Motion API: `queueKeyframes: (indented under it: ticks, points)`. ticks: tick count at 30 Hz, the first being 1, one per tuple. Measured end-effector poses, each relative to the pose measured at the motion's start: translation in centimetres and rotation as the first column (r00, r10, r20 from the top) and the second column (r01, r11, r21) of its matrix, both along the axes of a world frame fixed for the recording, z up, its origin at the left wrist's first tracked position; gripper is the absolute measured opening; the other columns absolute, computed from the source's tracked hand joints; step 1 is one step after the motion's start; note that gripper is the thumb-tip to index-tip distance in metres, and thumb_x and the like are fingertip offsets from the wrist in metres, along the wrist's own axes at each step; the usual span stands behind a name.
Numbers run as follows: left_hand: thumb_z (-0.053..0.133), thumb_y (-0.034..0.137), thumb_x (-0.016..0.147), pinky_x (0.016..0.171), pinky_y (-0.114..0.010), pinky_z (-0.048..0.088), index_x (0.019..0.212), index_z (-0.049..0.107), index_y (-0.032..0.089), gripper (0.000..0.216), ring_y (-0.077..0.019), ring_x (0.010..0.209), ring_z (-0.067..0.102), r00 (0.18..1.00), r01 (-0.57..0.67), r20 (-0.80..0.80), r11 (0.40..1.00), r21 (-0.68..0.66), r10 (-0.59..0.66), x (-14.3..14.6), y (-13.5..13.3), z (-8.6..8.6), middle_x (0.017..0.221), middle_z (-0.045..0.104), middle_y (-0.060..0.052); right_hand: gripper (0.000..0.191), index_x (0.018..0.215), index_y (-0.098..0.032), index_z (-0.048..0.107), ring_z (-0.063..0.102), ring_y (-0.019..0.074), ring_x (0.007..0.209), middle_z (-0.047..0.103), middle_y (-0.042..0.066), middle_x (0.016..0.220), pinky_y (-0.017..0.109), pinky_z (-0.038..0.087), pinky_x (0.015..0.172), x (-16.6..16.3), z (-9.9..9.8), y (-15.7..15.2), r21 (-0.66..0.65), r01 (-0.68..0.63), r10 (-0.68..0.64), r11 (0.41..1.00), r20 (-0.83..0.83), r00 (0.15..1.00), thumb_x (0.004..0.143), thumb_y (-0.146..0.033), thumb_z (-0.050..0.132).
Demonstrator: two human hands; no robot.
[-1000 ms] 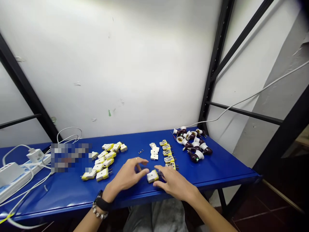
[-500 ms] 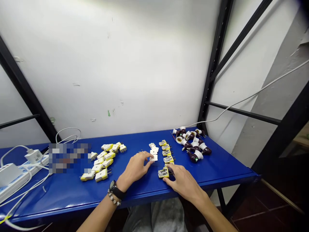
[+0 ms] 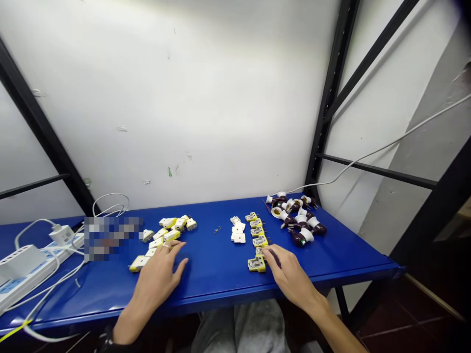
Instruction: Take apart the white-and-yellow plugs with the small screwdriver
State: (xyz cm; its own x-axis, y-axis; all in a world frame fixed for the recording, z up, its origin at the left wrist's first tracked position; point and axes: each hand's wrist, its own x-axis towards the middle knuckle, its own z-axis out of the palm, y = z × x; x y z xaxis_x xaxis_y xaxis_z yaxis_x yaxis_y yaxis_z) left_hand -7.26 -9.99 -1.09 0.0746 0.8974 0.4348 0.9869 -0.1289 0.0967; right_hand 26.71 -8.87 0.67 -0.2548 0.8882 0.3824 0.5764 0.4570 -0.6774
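My left hand [image 3: 159, 270] is over the near part of a group of white and yellow plugs [image 3: 172, 235], thumb and index finger apart. Its other fingers cover part of one plug. My right hand [image 3: 292, 274] is closed around a small dark maroon object [image 3: 274, 258], perhaps a handle; most of it is hidden. Beside those fingers runs a column of opened yellow plug halves [image 3: 256, 264] with their metal insides facing up. White plug covers [image 3: 239, 237] lie in a small pile left of that column. Several tiny screws [image 3: 217, 230] are scattered on the blue table [image 3: 215, 272].
Maroon and white bulb sockets [image 3: 302, 235] are heaped at the right. White power strips [image 3: 22, 264] and cables occupy the left end, near a blurred patch [image 3: 110, 239]. Black metal posts [image 3: 326, 108] rise behind, against a white wall.
My left hand has left the white covers and moved left to the white and yellow plugs. My right hand has drawn slightly back from the nearest opened plug half. The view has shifted a little.
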Motion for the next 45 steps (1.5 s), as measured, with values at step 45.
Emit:
queueKeyframes:
  ticks: [45]
  points:
    - [0.050,0.019,0.096,0.087,-0.030,0.052,0.106,0.075,0.022,0.027,-0.0220,0.094,0.071,0.642,0.465,0.672,0.884,0.041,-0.369,11.1,1.8,-0.6,0.101,0.078,-0.005,0.019,0.088,-0.021,0.056,0.061,0.0175,0.068,0.064,0.001,0.074,0.030,0.046,0.067,-6.7,3.2,4.4,0.090,-0.272,0.277,0.958,-0.042,0.960,0.102,-0.023,0.044]
